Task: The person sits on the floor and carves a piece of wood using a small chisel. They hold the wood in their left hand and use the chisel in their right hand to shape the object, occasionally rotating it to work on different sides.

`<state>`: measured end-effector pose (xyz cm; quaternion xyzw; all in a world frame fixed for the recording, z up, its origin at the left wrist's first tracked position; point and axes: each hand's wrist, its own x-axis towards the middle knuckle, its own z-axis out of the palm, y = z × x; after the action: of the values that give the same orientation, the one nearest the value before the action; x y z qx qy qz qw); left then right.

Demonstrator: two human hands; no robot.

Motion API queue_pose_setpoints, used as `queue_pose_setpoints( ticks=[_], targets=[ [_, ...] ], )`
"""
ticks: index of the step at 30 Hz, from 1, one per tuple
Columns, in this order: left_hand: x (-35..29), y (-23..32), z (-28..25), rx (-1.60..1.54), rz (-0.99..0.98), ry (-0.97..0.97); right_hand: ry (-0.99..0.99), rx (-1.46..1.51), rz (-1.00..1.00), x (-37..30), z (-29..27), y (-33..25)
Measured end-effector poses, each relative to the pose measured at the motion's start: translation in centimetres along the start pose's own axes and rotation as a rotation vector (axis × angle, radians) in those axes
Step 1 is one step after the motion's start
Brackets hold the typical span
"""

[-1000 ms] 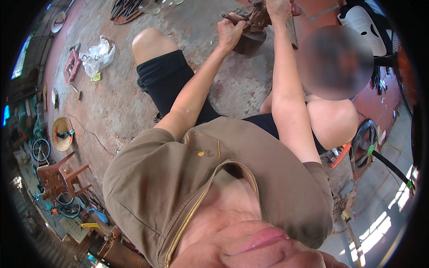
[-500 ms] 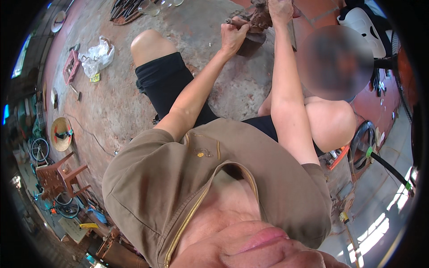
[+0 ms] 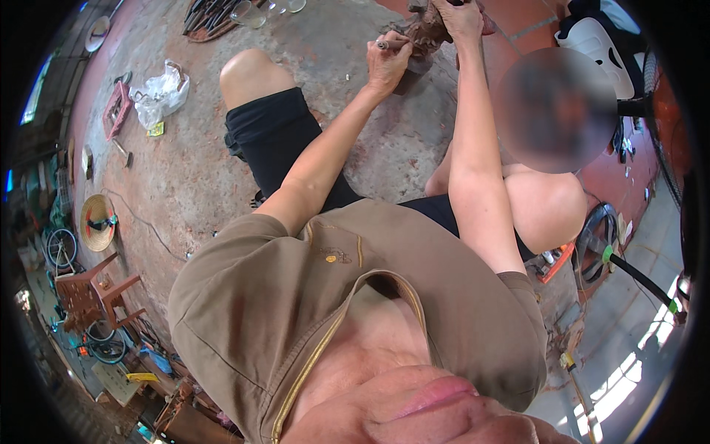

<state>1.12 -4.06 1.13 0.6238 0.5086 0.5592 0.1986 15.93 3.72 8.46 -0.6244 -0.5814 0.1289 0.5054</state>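
Note:
A dark brown wood carving (image 3: 427, 33) with a rough, knobbly surface and a blocky base stands at the top middle, partly cut off by the upper edge. My right hand (image 3: 464, 24) is wrapped round its upper right side. Against the lower left side of the carving, my left hand (image 3: 387, 65) is closed round a short wooden-handled carving tool (image 3: 384, 45). The handle's end sticks out to the left past my fingers. The tool's blade is hidden by the hand and the carving.
A round tray of slender dark tools (image 3: 211, 16) and clear glass vessels (image 3: 248, 13) lie at the far left. Left of my knee are a plastic bag (image 3: 159, 96), a pink frame (image 3: 117, 111) and a straw hat (image 3: 97, 222). A fan (image 3: 600, 237) stands right.
My left hand has turned and shifted slightly with the tool, so the handle points differently. The carving and my right hand have moved a little within view.

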Motion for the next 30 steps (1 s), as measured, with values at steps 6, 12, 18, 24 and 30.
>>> queue_pose_setpoints(
  ticks=[6, 12, 18, 24, 30],
  targets=[
    [0.5, -2.4, 0.3, 0.019, 0.062, 0.044, 0.065, 0.052, -0.073, -1.3, 0.3, -1.8],
    [0.1, -1.6, -0.6, -0.433, -0.397, -0.016, 0.184, 0.09, -0.184, -1.3, 1.0, -0.1],
    [0.7, 0.4, 0.1, -0.692, -0.303, 0.021, 0.096, 0.209, 0.023, -1.9, 0.4, -1.2],
    [-0.4, -2.8, 0.7, -0.301, -0.425, -0.064, 0.207, 0.047, -0.104, -1.6, 0.7, -1.2],
    [0.3, -0.4, 0.3, -0.516, -0.396, 0.065, 0.259, 0.055, -0.152, -1.8, 1.5, -1.1]
  ],
)
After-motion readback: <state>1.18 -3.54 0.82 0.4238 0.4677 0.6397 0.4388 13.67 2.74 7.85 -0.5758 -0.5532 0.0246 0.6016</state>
